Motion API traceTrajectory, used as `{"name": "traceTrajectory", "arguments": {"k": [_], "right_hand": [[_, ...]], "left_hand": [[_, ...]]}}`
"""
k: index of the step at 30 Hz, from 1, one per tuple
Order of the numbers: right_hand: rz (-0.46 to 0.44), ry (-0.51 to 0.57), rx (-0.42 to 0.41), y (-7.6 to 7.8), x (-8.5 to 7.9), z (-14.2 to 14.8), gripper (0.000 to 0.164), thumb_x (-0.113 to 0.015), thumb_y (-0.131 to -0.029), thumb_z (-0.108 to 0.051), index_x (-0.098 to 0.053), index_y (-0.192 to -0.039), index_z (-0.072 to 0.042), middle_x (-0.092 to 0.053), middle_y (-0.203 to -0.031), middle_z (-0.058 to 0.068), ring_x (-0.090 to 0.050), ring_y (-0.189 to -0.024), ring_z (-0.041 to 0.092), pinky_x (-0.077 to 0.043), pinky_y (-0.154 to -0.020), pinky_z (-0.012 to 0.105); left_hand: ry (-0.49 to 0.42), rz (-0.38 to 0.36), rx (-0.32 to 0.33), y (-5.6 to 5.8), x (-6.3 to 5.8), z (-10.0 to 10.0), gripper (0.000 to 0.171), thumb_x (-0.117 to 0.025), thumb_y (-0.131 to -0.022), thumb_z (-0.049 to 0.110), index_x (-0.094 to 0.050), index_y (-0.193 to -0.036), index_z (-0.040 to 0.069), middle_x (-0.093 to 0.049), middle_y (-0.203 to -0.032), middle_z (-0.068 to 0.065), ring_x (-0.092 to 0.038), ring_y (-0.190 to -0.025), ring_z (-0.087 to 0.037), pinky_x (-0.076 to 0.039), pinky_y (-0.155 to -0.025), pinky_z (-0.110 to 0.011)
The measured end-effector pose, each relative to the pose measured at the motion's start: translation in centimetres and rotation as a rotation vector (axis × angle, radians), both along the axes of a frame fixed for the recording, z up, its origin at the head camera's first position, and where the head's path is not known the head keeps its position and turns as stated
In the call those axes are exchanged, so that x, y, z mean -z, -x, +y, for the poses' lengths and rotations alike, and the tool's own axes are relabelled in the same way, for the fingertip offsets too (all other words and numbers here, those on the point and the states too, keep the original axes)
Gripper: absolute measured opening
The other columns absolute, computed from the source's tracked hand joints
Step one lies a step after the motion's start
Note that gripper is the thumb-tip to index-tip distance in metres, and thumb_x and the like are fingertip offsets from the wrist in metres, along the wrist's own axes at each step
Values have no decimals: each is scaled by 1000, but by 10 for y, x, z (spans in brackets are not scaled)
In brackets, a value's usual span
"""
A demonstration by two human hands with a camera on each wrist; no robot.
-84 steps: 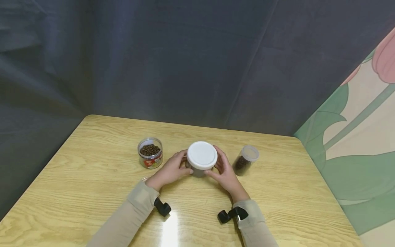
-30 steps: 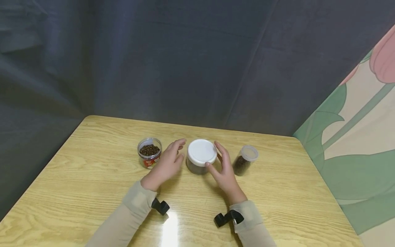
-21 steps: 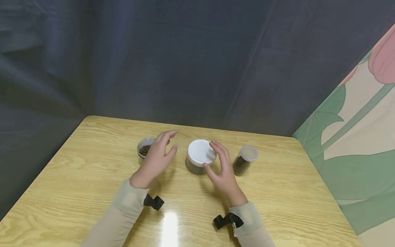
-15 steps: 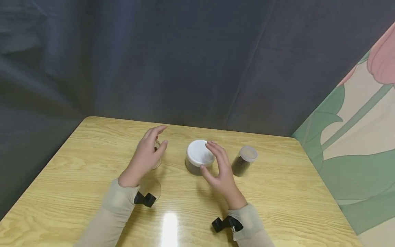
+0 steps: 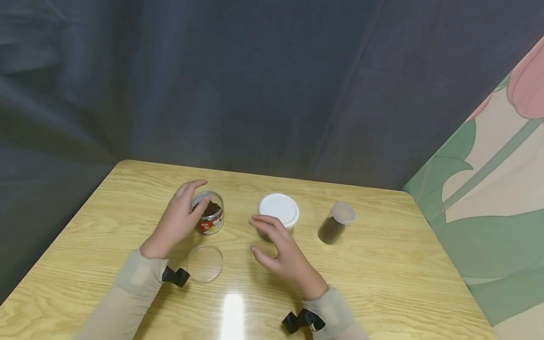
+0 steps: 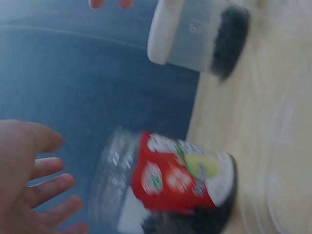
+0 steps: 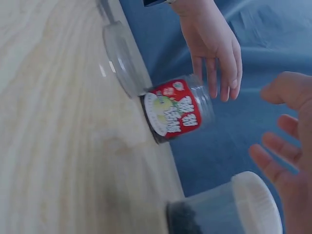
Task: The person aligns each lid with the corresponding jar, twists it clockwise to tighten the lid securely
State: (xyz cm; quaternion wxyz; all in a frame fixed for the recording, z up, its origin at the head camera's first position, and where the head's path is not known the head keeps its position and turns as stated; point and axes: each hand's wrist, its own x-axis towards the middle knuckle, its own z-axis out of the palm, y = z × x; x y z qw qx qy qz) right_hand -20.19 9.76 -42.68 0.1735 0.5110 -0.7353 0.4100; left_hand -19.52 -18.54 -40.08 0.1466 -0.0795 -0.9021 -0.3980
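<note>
My left hand [image 5: 176,219] hovers at the left side of a clear open jar [image 5: 210,223] with a red label, its fingers spread and holding nothing. Brown pellets partly fill that jar. In the left wrist view the label [image 6: 178,170] faces the camera, blurred, and a gap separates the fingers from the jar. My right hand [image 5: 286,252], fingers apart, hangs in front of a jar with a white lid [image 5: 278,208] and hides part of its body. The right wrist view shows nothing in that hand [image 7: 290,146]. A clear round lid [image 5: 206,263] lies nearer on the table.
A smaller clear container [image 5: 332,229] with dark contents and a translucent cap stands on the right of the wooden table [image 5: 382,264]. A dark curtain [image 5: 263,85] rises behind the back edge. A flower-patterned cloth [image 5: 497,189] borders the right side.
Both hands have let go of the white-lidded jar. The left has moved left to the red-labelled jar, baring the clear lid. The right has drawn back and left.
</note>
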Motion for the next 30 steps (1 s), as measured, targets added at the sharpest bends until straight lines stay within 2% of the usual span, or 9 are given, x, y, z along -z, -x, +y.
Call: {"name": "traceTrajectory", "arguments": {"k": [3,6,10,14,18,21,26,30], "right_hand": [[-102,-82,15,-3,5,-3,57,-74,-88,-2,-52,-141,-2,-50,-141,15,-51,-130,30,-52,-104,33],[-214,-150,32,-5,8,-7,56,-74,-90,-6,-52,-142,-4,-49,-144,13,-50,-131,27,-54,-101,34],[-307,-261,57,-9,12,-15,58,-76,-91,-13,-52,-144,-7,-47,-147,11,-47,-134,27,-50,-107,38],[-358,-396,76,-13,13,-26,63,-78,-91,-22,-51,-146,-9,-46,-149,10,-46,-137,26,-45,-113,40],[-361,-510,79,-17,15,-37,70,-78,-91,-33,-48,-150,-10,-46,-151,9,-44,-139,25,-40,-116,39],[-332,-558,58,-20,16,-44,74,-79,-89,-37,-47,-151,-12,-46,-152,9,-43,-140,25,-37,-118,38],[-263,-574,11,-24,17,-55,71,-78,-89,-39,-50,-149,-14,-47,-151,7,-42,-138,22,-39,-116,33],[-185,-589,-10,-27,18,-65,65,-74,-93,-41,-51,-147,-15,-47,-151,7,-43,-138,21,-39,-115,30]], "left_hand": [[-16,-5,-12,0,7,-7,51,-53,-108,28,-41,-150,1,-39,-151,-26,-37,-140,-45,-32,-114,-65],[-61,-39,3,0,13,-14,58,-53,-107,32,-36,-153,1,-36,-153,-27,-35,-141,-46,-32,-115,-65],[-164,-109,48,0,23,-20,73,-59,-104,35,-24,-158,1,-28,-157,-26,-30,-144,-45,-32,-117,-61],[-257,-192,91,0,31,-24,91,-71,-97,33,-12,-160,3,-21,-161,-25,-26,-147,-46,-30,-119,-59],[-316,-268,139,0,34,-25,106,-81,-90,27,-6,-161,4,-19,-161,-28,-25,-145,-52,-26,-119,-62],[-331,-302,164,-1,37,-26,111,-84,-87,23,-4,-161,3,-21,-160,-29,-26,-144,-54,-24,-119,-62],[-363,-299,201,2,47,-28,104,-83,-87,17,-11,-159,2,-28,-158,-26,-31,-144,-49,-21,-121,-60],[-391,-291,205,4,53,-31,96,-81,-88,15,-15,-157,2,-32,-155,-24,-34,-143,-47,-23,-122,-57]]}}
